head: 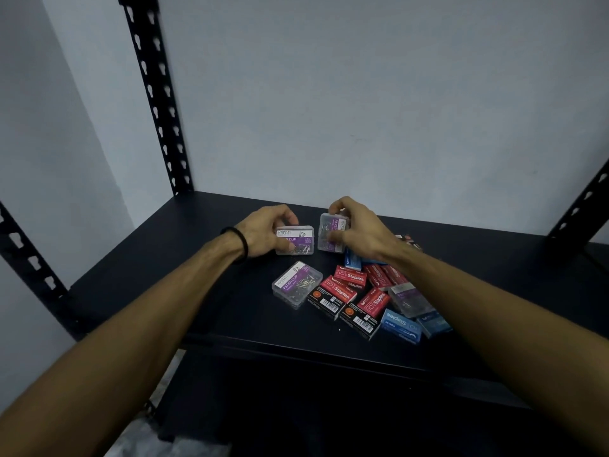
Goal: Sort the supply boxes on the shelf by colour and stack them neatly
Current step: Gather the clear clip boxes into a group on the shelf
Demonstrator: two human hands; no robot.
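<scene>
While both forearms extend over the black shelf, we close our left hand around one clear paper clip box lying flat, and our right hand pinches a second paper clip box, tilted upright. Red staple boxes and blue staple boxes lie jumbled nearby.

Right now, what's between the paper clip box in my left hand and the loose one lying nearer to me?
Nothing: in the head view, only bare dark shelf separates the held paper clip box from the loose paper clip box.
</scene>
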